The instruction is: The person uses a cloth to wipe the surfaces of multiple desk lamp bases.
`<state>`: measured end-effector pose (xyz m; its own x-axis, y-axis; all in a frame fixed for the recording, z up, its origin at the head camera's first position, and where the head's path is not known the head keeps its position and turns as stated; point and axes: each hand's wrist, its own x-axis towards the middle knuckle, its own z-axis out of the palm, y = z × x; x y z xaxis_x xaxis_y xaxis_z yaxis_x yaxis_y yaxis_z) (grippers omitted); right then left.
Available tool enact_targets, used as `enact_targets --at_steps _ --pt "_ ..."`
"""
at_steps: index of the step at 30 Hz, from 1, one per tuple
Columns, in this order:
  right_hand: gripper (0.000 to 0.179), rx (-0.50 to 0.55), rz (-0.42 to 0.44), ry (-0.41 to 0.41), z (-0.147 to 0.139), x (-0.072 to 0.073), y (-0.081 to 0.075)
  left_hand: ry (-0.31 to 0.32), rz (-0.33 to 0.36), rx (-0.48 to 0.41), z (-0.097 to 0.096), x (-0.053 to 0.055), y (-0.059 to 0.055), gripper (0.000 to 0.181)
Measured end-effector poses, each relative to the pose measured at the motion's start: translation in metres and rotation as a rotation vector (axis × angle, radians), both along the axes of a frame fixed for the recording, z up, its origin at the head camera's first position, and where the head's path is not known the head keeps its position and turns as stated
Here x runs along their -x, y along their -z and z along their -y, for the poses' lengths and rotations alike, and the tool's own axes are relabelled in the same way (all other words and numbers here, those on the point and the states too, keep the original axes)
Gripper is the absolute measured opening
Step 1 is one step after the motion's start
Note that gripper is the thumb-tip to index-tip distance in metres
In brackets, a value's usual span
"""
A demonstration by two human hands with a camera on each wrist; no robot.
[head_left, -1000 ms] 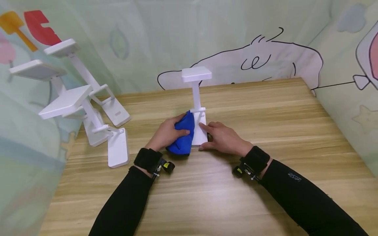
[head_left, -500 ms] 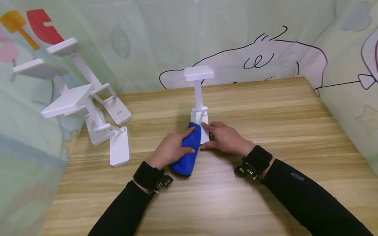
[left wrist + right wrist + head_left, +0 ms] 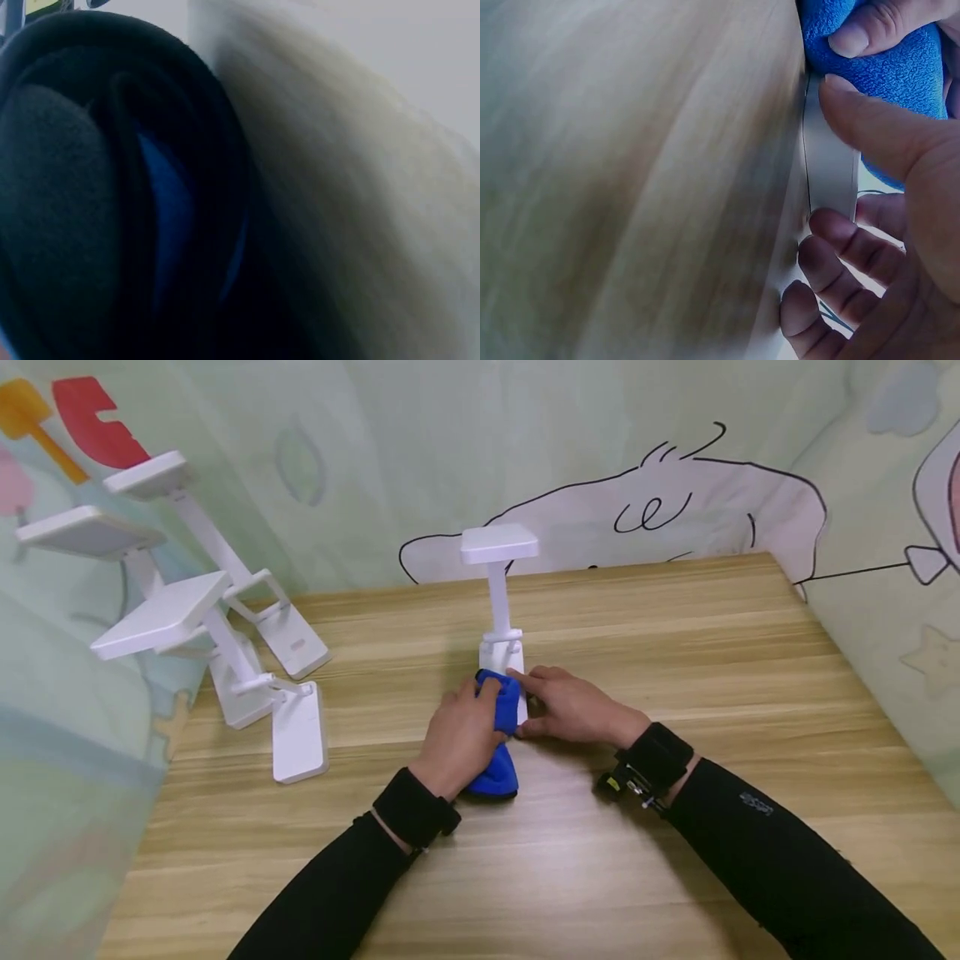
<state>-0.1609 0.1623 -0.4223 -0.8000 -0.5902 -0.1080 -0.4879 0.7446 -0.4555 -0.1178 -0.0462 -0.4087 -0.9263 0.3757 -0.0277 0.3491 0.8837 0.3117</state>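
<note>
A white desk lamp (image 3: 498,597) stands upright at the middle of the table, its flat head raised over a slim stem. My left hand (image 3: 459,745) grips a blue terry cloth (image 3: 497,774) against the top of the lamp's base, which the cloth partly covers. My right hand (image 3: 576,707) holds that base from the right; in the right wrist view its thumb and fingertips rest along the base's edge (image 3: 831,169), close to the cloth (image 3: 904,82). Dark-edged folds of the cloth (image 3: 169,217) fill much of the left wrist view, where the left fingers are hidden.
Three more white desk lamps stand close together at the left, one with its base (image 3: 298,735) nearest me. The wooden table (image 3: 675,827) ends at a printed fabric backdrop (image 3: 360,468) behind and at both sides.
My left hand has drawn the blue cloth from the left of the lamp's base onto it and toward me, bunching it. The right hand has stayed at the base.
</note>
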Motion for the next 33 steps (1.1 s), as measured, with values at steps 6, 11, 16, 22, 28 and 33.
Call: enact_targets --at_steps 6,11,16,22,28,33 --pt "0.092 -0.022 -0.008 0.023 0.001 -0.003 0.001 -0.019 -0.017 0.014 0.021 0.007 0.003 0.044" --pt "0.093 -0.037 -0.009 0.034 0.001 -0.004 0.002 -0.067 -0.062 -0.005 0.032 0.010 0.005 0.050" --pt "0.091 -0.023 -0.009 0.023 0.000 -0.003 0.002 0.134 0.003 -0.081 0.026 -0.002 -0.001 0.062" --pt "0.089 -0.007 -0.055 -0.001 0.000 -0.001 0.003 0.280 -0.020 -0.018 0.017 -0.010 -0.007 0.033" --pt "0.088 0.008 -0.065 -0.005 -0.001 0.000 0.005 0.270 -0.159 0.108 0.005 0.000 -0.004 0.020" --pt "0.087 0.004 -0.062 -0.002 0.000 0.000 0.004 0.238 -0.124 0.153 0.004 0.007 -0.004 0.026"
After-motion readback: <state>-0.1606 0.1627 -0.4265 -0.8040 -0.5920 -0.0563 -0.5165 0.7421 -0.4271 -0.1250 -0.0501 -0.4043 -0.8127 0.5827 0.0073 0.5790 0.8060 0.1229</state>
